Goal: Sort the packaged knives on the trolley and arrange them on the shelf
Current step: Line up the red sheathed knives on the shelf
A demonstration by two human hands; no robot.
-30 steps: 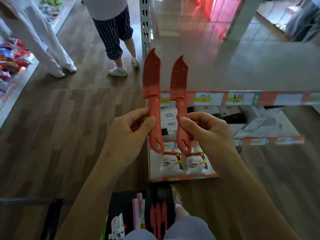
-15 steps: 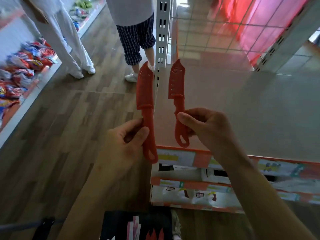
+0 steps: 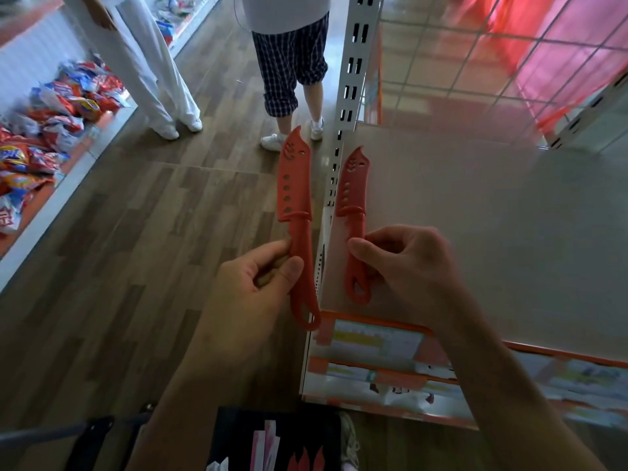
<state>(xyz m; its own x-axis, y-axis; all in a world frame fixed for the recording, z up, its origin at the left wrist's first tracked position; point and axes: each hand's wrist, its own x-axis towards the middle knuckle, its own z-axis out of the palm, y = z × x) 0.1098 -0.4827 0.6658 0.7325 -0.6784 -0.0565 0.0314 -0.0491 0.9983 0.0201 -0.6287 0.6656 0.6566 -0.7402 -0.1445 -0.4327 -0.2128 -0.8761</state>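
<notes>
The left hand [image 3: 251,287] pinches the left knife [image 3: 295,205], red with a hole-pierced sheath, tip-up beside the shelf [image 3: 475,232]. The right hand [image 3: 404,266] pinches the matching right knife [image 3: 351,195] above it. A slotted upright [image 3: 353,79] rises behind and between them, and a bystander in checked trousers [image 3: 289,62] stands beyond.

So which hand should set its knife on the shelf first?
Right, probably: the right hand holds the right knife above the shelf board, while the left hand and the left knife are over the aisle floor.
</notes>
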